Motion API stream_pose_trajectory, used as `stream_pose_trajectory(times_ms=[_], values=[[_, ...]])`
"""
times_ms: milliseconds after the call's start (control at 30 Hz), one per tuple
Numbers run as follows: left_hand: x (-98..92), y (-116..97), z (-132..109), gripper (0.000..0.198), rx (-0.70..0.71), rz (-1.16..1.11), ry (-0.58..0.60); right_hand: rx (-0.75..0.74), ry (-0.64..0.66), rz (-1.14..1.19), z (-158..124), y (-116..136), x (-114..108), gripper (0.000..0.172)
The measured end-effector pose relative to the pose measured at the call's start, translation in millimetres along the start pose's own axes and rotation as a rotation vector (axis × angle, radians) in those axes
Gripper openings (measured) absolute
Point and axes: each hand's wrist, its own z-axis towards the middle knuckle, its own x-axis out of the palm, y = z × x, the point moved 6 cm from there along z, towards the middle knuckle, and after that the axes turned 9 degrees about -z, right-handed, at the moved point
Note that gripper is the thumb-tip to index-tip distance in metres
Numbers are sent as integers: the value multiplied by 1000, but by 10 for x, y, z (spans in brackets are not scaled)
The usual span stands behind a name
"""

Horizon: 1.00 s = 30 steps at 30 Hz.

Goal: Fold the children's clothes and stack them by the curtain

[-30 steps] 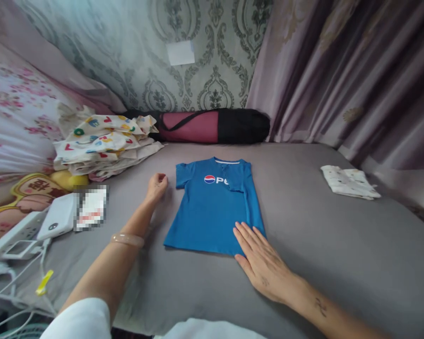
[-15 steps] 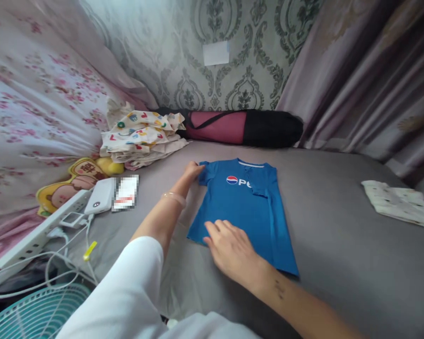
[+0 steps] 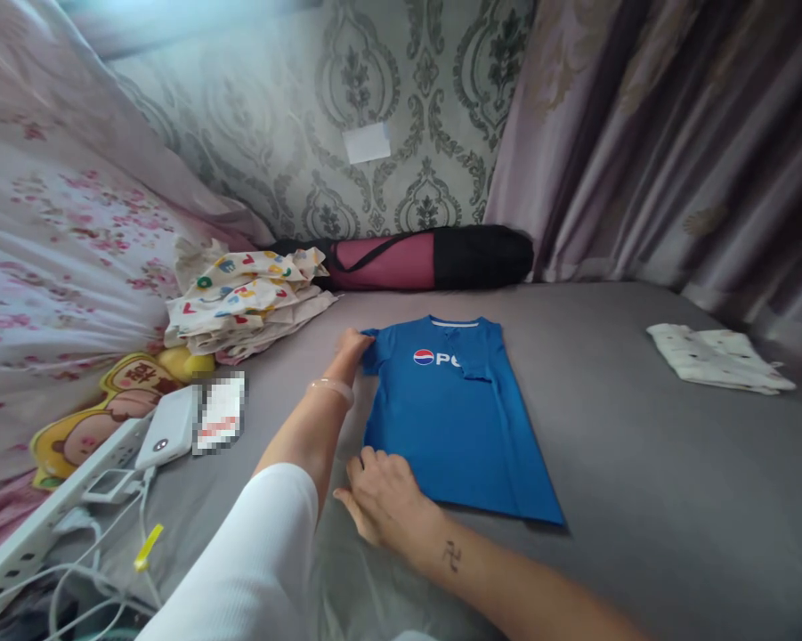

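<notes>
A blue T-shirt with a printed round logo and white letters lies front up on the grey bed. Its right side is folded inward, so that the sleeve rests on the chest and covers part of the lettering. At the shirt's left sleeve, my left hand is closed on the cloth; the fingertips are partly hidden. My right hand is at the lower left corner of the hem, its fingers bent over the cloth and its thumb held apart from them.
Rumpled patterned cloth and a pink-and-black long bag lie by the wall. A folded white cloth rests at right. On the left are a power strip, cables, a white power bank and a pig-shaped cushion.
My right hand has moved left and down, from over the shirt's lower front to its lower left corner. My left hand stays on the sleeve. The camera view has shifted right.
</notes>
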Motion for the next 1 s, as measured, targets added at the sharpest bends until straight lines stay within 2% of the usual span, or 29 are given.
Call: stream_pose_trajectory(times_ms=[133, 267, 433, 600, 733, 900, 1000], values=[[-31, -90, -38, 23, -32, 37, -50, 108, -16, 69, -37, -77, -46, 34], [-72, -271, -39, 12, -3, 44, -62, 144, 59, 153, -58, -159, -122, 16], [-24, -642, -93, 11, 76, -33, -58, 177, 122, 217, -105, -277, -298, 28], [195, -1029, -257, 25, 142, -167, -22, 137, 191, 240, -169, -368, -497, 26], [429, -1215, -374, 41, 199, -240, 51, 119, 309, 232, -217, -461, -569, 25], [753, -1292, -438, 21, 293, -247, 219, 137, 364, 252, -208, -564, -556, 28], [923, -1283, -447, 18, 342, -230, 293, 146, 378, 277, -191, -588, -537, 28]])
